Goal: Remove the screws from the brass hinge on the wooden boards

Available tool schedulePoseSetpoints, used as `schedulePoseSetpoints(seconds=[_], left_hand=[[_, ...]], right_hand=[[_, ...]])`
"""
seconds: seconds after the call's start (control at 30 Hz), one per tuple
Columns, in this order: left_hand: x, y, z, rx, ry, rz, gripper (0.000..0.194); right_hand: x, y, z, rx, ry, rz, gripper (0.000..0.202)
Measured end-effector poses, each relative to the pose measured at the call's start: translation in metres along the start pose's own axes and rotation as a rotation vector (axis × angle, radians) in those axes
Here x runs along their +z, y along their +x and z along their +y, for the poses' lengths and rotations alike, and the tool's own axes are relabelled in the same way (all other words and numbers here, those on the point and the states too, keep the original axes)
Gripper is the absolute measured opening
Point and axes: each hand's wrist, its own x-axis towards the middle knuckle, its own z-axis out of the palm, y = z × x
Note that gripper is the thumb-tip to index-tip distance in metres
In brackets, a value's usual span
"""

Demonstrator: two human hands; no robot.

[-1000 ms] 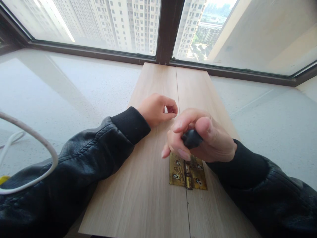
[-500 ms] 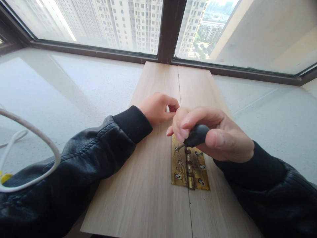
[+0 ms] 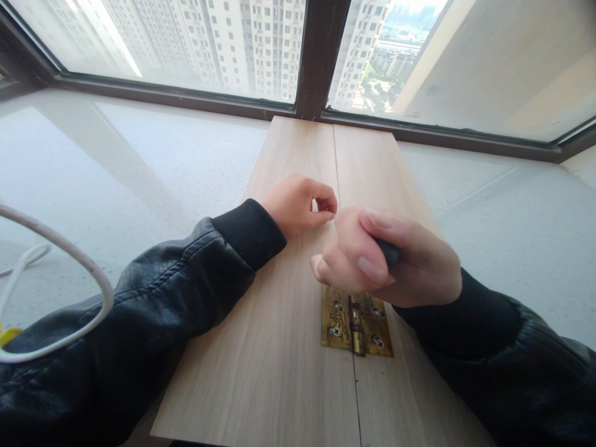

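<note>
Two pale wooden boards [image 3: 261, 347] lie side by side with a thin seam between them. A brass hinge [image 3: 344, 340] spans the seam, with cross-head screws in its lower holes; its upper part is hidden behind my right hand [image 3: 382, 257]. That hand is wrapped round the dark handle of a screwdriver [image 3: 389, 252], whose tip is out of sight beneath the fingers. My left hand [image 3: 300, 205] rests on the left board beyond the hinge, thumb and index finger curled to a pinch; whatever may be between the fingertips is too small to make out.
A white cable [image 3: 105, 292] loops over my left sleeve at the far left, near a small yellow thing [image 3: 9, 335]. The boards reach across a white speckled sill [image 3: 205, 149] to a dark window frame [image 3: 321, 56].
My right hand has turned and closed round the screwdriver handle, so the shaft and the hinge's upper screws are now covered. My left hand has hardly moved.
</note>
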Motion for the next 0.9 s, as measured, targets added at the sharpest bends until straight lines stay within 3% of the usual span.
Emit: schedulePoseSetpoints(seconds=[0.2,0.47,0.67,0.9], left_hand=[[0.000,-0.002,0.003,-0.004,-0.031,0.016,0.014],[0.000,-0.002,0.005,0.000,-0.040,0.000,0.023],[0.002,0.001,-0.003,0.004,-0.011,-0.001,0.016],[0.000,0.000,0.004,-0.040,-0.011,0.006,0.017]], right_hand=[[-0.005,-0.005,-0.009,0.035,-0.079,-0.037,0.031],[-0.015,-0.011,-0.003,-0.221,-0.331,0.338,0.024],[-0.008,-0.012,0.003,-0.307,-0.386,0.361,0.016],[-0.003,-0.002,-0.003,-0.169,-0.123,0.222,0.028]])
